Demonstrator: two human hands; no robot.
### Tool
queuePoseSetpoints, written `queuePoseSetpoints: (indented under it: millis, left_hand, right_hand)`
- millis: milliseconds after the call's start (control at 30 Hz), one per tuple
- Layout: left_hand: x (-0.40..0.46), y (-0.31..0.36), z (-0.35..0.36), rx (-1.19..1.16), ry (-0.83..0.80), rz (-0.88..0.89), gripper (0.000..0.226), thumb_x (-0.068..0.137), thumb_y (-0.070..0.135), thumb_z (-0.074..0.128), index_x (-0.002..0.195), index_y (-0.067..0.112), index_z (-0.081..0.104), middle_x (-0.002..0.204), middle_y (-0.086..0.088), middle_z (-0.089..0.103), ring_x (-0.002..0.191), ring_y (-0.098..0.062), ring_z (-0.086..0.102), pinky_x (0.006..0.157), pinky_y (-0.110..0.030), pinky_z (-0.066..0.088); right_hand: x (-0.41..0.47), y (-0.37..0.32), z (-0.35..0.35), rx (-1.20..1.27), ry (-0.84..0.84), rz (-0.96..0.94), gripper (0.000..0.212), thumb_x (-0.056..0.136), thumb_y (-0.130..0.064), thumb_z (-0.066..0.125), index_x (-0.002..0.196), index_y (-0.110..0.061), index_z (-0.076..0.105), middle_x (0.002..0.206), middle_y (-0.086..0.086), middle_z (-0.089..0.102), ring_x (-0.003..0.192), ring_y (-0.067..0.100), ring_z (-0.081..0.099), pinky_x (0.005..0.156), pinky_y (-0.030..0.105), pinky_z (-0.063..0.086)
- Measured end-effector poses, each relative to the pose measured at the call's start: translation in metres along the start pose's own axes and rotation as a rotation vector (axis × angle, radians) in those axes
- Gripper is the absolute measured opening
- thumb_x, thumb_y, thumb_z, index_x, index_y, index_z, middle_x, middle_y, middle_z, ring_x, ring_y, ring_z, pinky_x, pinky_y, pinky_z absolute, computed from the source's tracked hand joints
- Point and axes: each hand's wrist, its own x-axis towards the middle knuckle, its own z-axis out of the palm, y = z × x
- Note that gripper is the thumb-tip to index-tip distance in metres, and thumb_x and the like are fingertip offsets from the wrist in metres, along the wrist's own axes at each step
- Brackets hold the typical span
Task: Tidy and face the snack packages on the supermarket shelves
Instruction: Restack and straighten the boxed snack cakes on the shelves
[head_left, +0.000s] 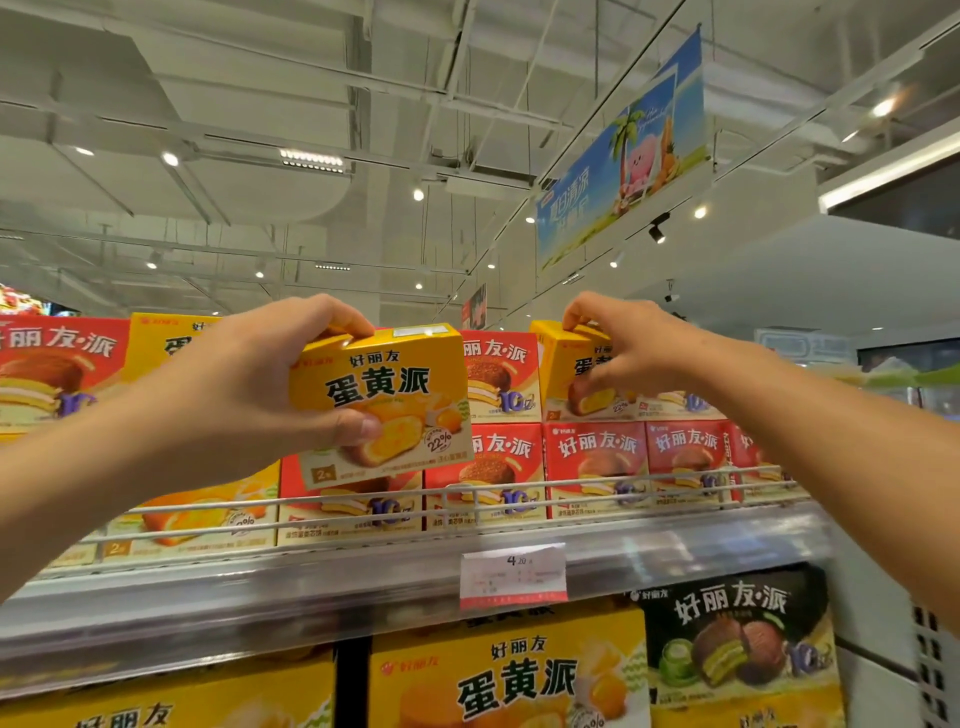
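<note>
- Head view: the left hand (244, 384) is gripping a yellow box (384, 400), fingers curled over its top, thumb pressing its front, lifted above the wire rail (493, 488).
- The right hand (623, 348) is pinching a second yellow box (558, 364) sitting on red boxes (597, 457) behind that rail.

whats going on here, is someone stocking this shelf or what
A person is tidying the top shelf of a snack aisle. Their left hand grips a yellow box, held in front of the stacked red boxes. Their right hand pinches a second yellow box sitting on top of the red stack further right. A wire rail runs along the shelf front, with a price tag below it.
</note>
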Motion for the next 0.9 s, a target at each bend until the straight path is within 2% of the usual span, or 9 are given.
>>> queuePoseSetpoints:
  millis: [167,300,467,600,767,900]
  left_hand:
    - [0.003,-0.001,0.011,0.012,0.009,-0.009,0.065,0.051,0.07,0.067,0.111,0.055,0.046,0.098,0.027,0.061,0.091,0.011,0.056,0.069,-0.025,0.055]
    - [0.007,-0.002,0.02,-0.005,0.02,0.007,0.06,0.054,0.07,0.068,0.109,0.059,0.046,0.102,0.038,0.057,0.093,0.016,0.055,0.059,-0.014,0.049]
    - [-0.002,-0.003,0.007,-0.088,0.044,0.061,0.061,0.057,0.063,0.072,0.113,0.051,0.051,0.102,0.033,0.06,0.09,0.008,0.061,0.065,-0.025,0.055]
    - [-0.031,-0.02,-0.032,-0.134,0.053,0.088,0.058,0.058,0.057,0.075,0.112,0.049,0.054,0.099,0.028,0.065,0.086,0.004,0.065,0.063,-0.029,0.058]
    - [-0.093,-0.077,-0.107,-0.079,0.032,0.081,0.061,0.058,0.059,0.075,0.114,0.049,0.053,0.101,0.03,0.065,0.089,0.006,0.064,0.062,-0.021,0.057]
    - [-0.152,-0.141,-0.189,0.003,0.027,0.018,0.06,0.058,0.056,0.078,0.113,0.047,0.056,0.1,0.025,0.066,0.086,0.003,0.064,0.067,-0.031,0.057]
  right_hand:
    - [-0.02,-0.006,-0.022,0.009,0.177,-0.088,0.064,0.065,-0.038,0.086,0.115,-0.041,0.046,0.116,-0.003,0.057,0.101,0.024,0.055,0.086,0.049,0.05]
    - [-0.049,-0.016,-0.04,0.013,0.26,-0.15,0.058,0.069,-0.04,0.081,0.118,-0.038,0.05,0.115,-0.004,0.057,0.102,0.021,0.054,0.09,0.052,0.047]
    - [-0.093,-0.057,-0.044,0.045,0.214,-0.18,0.053,0.066,-0.054,0.071,0.115,-0.038,0.056,0.102,-0.01,0.064,0.091,0.014,0.06,0.082,0.045,0.052]
    - [-0.107,-0.109,-0.029,0.073,0.14,-0.215,0.054,0.069,-0.055,0.072,0.118,-0.038,0.056,0.107,-0.014,0.064,0.101,0.013,0.06,0.088,0.045,0.05]
    - [-0.102,-0.208,0.006,0.161,0.093,-0.254,0.054,0.072,-0.049,0.075,0.121,-0.035,0.056,0.112,-0.013,0.064,0.103,0.009,0.061,0.084,0.041,0.055]
    - [-0.082,-0.3,0.023,0.29,0.064,-0.29,0.055,0.066,-0.055,0.072,0.116,-0.037,0.057,0.101,-0.013,0.068,0.086,0.01,0.068,0.068,0.038,0.06]
